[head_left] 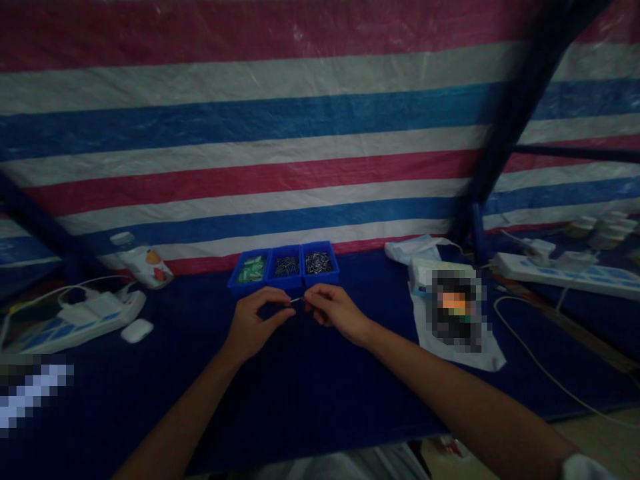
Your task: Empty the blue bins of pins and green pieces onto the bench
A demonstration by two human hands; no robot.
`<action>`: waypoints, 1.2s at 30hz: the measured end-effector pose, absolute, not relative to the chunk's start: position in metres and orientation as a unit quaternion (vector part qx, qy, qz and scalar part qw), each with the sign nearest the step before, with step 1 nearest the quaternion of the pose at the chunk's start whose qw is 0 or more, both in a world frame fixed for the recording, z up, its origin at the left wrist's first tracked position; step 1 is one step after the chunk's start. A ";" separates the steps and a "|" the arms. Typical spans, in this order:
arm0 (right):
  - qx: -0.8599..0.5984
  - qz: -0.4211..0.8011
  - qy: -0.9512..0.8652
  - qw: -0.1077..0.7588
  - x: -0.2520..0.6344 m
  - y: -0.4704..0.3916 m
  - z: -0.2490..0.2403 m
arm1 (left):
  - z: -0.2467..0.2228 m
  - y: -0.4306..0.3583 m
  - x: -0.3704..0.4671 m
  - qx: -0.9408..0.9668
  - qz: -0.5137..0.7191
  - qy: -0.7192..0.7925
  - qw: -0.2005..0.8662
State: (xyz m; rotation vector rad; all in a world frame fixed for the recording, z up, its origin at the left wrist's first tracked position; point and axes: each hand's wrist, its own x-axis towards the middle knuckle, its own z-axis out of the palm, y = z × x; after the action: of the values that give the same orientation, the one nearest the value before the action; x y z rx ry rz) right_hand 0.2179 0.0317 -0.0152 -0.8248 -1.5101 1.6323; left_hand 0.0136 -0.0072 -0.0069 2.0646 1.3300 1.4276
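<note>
Above the dark blue table, my right hand (333, 308) pinches a thin, light-coloured metal piece (295, 300) between thumb and fingertips. The piece points left toward my left hand (257, 321), whose thumb and index finger are apart around its free end. Whether a left fingertip touches it, I cannot tell. Just beyond my hands stand three joined blue bins. The left bin (233, 280) has green-and-clear small packets (251, 269), the middle one (285, 280) thin dark metal pieces (286, 266), the right one (334, 265) short shiny metal pieces (319, 263).
At left are a power strip (117, 319) with plugs, a white earbud case (137, 331) and a bottle (153, 268). On the right lie a white sheet (425, 340), a blurred-out item (456, 313), another power strip (575, 273) and a loose cable (530, 357). Striped sheeting (280, 153) hangs behind.
</note>
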 end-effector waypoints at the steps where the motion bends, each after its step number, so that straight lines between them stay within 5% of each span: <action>1: -0.326 0.646 -0.579 0.375 0.219 0.033 -0.015 | -0.006 -0.006 0.011 0.713 0.501 0.466 0.154; 9: -0.365 0.623 -0.560 0.407 0.231 0.048 -0.017 | 0.004 0.004 -0.015 0.707 0.453 0.540 0.065; 22: -0.342 0.274 -0.858 0.266 0.223 0.030 -0.031 | 0.006 -0.006 -0.050 0.729 0.086 0.644 0.216; 36: -0.323 0.099 -0.921 0.195 0.252 -0.010 0.001 | -0.013 -0.003 -0.018 0.812 0.118 0.549 0.159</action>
State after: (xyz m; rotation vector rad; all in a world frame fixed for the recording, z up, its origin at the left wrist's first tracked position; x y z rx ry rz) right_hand 0.2521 -0.0104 0.0011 -0.9058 -2.5806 0.2785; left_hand -0.0176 -0.0029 -0.0131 2.3211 1.5693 0.3377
